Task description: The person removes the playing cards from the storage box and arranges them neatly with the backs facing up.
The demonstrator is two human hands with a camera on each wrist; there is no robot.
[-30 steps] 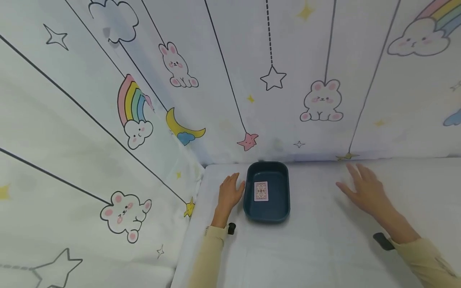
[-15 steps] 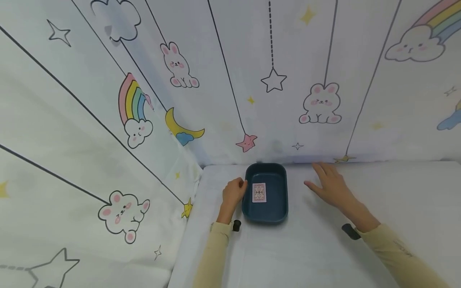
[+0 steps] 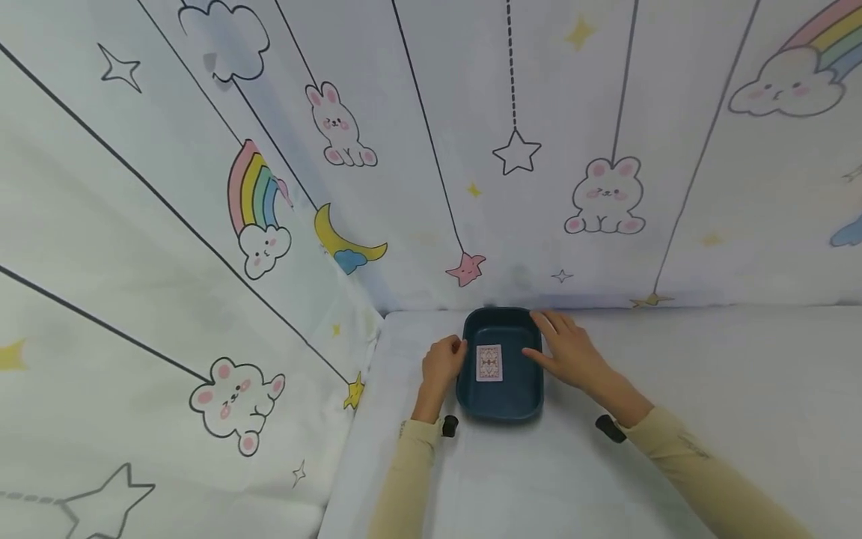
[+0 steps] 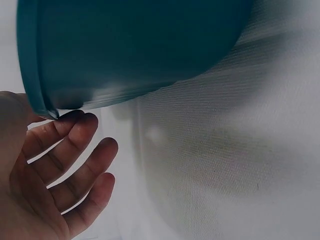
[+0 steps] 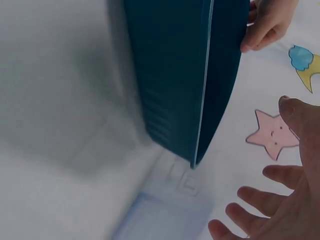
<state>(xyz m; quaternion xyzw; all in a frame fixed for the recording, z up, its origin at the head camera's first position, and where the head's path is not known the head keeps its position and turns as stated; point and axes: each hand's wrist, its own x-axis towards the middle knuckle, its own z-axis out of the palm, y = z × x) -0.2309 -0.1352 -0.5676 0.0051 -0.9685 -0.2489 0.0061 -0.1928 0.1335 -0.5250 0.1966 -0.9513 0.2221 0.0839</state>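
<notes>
A dark teal rectangular tub point(image 3: 515, 393) with rounded corners stands on the white cloth. Face down on its floor, left of the middle, lies a playing card point(image 3: 489, 363) with a reddish patterned back. My left hand point(image 3: 443, 363) pinches the tub's left rim; the left wrist view shows its fingers point(image 4: 92, 125) curled below the lip, the thumb mostly hidden. At the far right corner, my right hand point(image 3: 569, 355) has its fingers spread, overlapping the rim in the head view. From the right wrist, those fingers point(image 5: 260, 200) are seen apart from the tub's wall.
A white cloth wall point(image 3: 431, 187) printed with bunnies, stars and rainbows rises right behind the tub. Another printed sheet point(image 3: 135, 299) hangs along the left side. The white-covered table point(image 3: 741, 397) extends to the right. A dark wrist camera point(image 3: 610, 428) sits under the right wrist.
My right hand has swept left across the table to the tub's right rim. My left hand has closed from relaxed fingers beside the tub to a pinch on its left rim.
</notes>
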